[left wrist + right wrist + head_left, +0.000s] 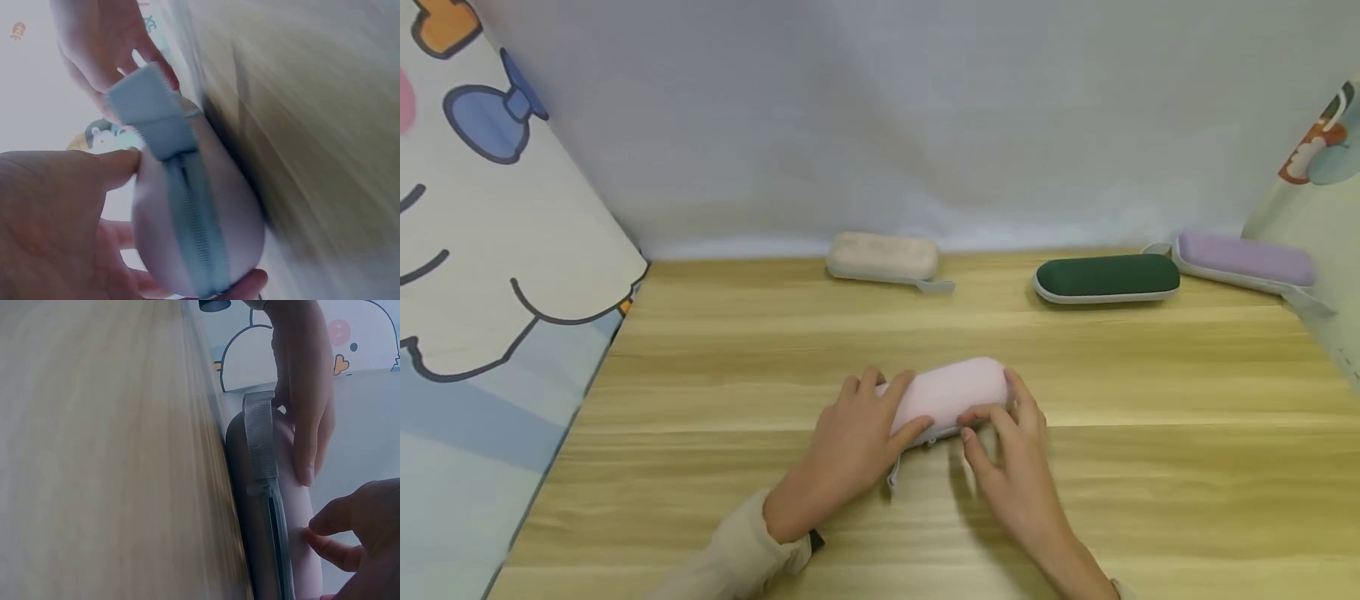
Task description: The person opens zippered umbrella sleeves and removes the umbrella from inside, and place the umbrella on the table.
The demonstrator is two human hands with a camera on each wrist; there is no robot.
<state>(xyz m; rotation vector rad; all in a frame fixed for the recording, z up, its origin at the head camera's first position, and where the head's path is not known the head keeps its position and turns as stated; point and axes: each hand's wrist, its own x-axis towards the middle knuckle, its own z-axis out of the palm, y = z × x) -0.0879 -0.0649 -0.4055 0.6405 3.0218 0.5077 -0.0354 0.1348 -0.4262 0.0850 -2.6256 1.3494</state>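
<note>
A pale pink zip case [951, 390] lies slantwise on the wooden table, in front of the person. My left hand [857, 433] grips its left end from above, thumb along the near side and fingers over the far side. At its right end my right hand [1018, 467] holds the case, one finger round the end and the index finger and thumb close together at the near edge. A grey zip [197, 231] runs along its side, with a ribbed fabric tab [260, 434] sticking out near the left end. A dark slit shows along the zip beside the tab.
Along the back of the table lie a beige case [882, 257], a dark green case [1107, 277] and a lilac case [1246, 258]. White cloth hangs behind them. A cartoon-printed cloth [512, 250] stands at the left, another printed panel [1322, 200] at the right.
</note>
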